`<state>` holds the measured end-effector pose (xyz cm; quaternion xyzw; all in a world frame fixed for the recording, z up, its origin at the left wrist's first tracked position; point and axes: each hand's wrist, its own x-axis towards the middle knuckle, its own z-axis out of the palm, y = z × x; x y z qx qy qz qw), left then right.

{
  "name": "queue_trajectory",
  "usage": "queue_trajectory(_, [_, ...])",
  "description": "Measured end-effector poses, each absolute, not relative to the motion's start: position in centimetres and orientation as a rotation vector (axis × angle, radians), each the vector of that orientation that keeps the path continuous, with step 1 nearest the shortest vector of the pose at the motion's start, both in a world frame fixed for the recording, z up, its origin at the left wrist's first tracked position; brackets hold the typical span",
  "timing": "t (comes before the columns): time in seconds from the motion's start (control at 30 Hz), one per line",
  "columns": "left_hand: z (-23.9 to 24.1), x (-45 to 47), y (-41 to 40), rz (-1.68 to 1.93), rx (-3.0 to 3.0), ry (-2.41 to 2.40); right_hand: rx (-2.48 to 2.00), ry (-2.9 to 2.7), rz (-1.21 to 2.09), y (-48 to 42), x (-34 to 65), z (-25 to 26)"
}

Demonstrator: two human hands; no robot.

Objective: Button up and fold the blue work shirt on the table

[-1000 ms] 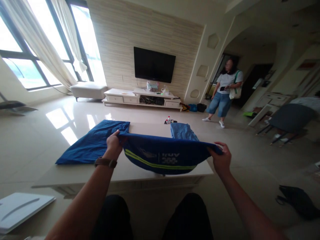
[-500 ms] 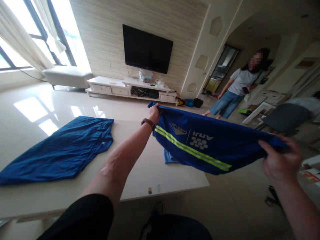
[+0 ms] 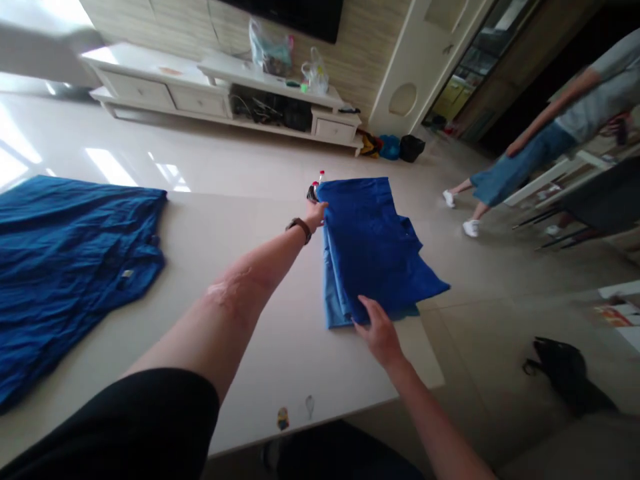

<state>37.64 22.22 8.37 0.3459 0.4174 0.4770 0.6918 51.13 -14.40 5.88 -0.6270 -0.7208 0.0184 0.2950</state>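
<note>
A folded blue work shirt (image 3: 365,233) lies over a pile of lighter blue cloth (image 3: 333,300) at the right end of the white table (image 3: 240,247). My left hand (image 3: 316,213), with a dark band on the wrist, grips the shirt's far left corner. At its near edge, my right hand (image 3: 381,333) pinches the cloth between thumb and fingers. The printed side and yellow stripe are turned out of sight. Another blue garment (image 3: 75,247) is spread flat on the left part of the table.
Red-capped bottles (image 3: 321,176) stand behind my left hand. A small sticker (image 3: 283,418) is by the table's near edge. Beyond are a white TV cabinet (image 3: 200,100) and plastic bags (image 3: 270,50). A person (image 3: 540,140) is at the right, near a dark chair (image 3: 600,200).
The shirt, held stretched out in the air before, is now lowered onto the pile with its print hidden. My right hand has moved left and inward. The view has tilted down.
</note>
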Motion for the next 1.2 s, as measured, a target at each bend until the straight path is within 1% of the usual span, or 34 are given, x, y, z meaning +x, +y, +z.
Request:
queue_trajectory(0.07, [4.4, 37.1, 17.6, 0.96, 0.855, 1.12, -1.692, -2.047, 0.123, -13.7, 50.2, 1.0])
queue_trajectory(0.1, [3.0, 36.9, 15.3, 0.929, 0.893, 1.163, -1.718, -2.068, 0.116, -13.6, 49.9, -0.5])
queue_trajectory(0.17, [1.3, 36.6, 11.3, 0.886, 0.987, 1.226, -1.759, -2.073, 0.052, -13.6, 50.0, -1.6])
queue_trajectory(0.23, [0.8, 36.6, 8.6, 0.8, 1.208, 1.284, -1.761, -2.082, -0.01, -13.6, 50.4, -1.0])
queue_trajectory(0.33, [1.2, 36.8, 6.9, 0.638, 1.456, 1.331, -1.749, -2.054, -0.104, -13.2, 50.7, 1.3])
queue_trajectory(0.5, [1.9, 36.8, 6.9, 0.59, 1.428, 1.276, -1.795, -1.906, -0.293, -12.3, 48.6, 4.7])
queue_trajectory(0.57, [2.0, 36.5, 7.0, 0.584, 1.423, 1.279, -1.839, -1.996, -0.211, -12.3, 47.0, 4.9])
queue_trajectory(0.63, [2.3, 35.9, 6.8, 0.593, 1.432, 1.318, -1.872, -2.132, -0.04, -12.7, 46.1, 4.6])
queue_trajectory(0.7, [2.5, 35.2, 5.6, 0.658, 1.454, 1.375, -1.894, -2.179, 0.061, -13.3, 46.3, 4.1])
queue_trajectory(0.77, [2.5, 34.4, 3.5, 0.783, 1.664, 1.32, -1.966, -2.101, 0.029, -14.0, 47.7, 3.6])
queue_trajectory(0.83, [1.7, 33.7, 0.6, 0.821, 2.078, 1.071, -2.113, -1.989, -0.025, -14.7, 49.6, 2.6])
queue_trajectory(0.9, [0.5, 33.3, -2.0, 0.667, 2.418, 0.824, -2.279, -1.948, 0.012, -15.4, 51.3, 1.3])
queue_trajectory(0.93, [-0.1, 33.2, -3.0, 0.578, 2.488, 0.795, -2.342, -1.942, 0.044, -15.6, 51.9, 0.7])
queue_trajectory(1.03, [-1.0, 33.5, -4.5, 0.422, 2.513, 0.871, -2.472, -1.96, 0.181, -15.4, 52.6, 0.1])
queue_trajectory(1.2, [0.3, 32.2, -6.6, 0.253, 2.421, 0.925, -2.602, -2.035, 0.505, -15.4, 50.8, 2.8])
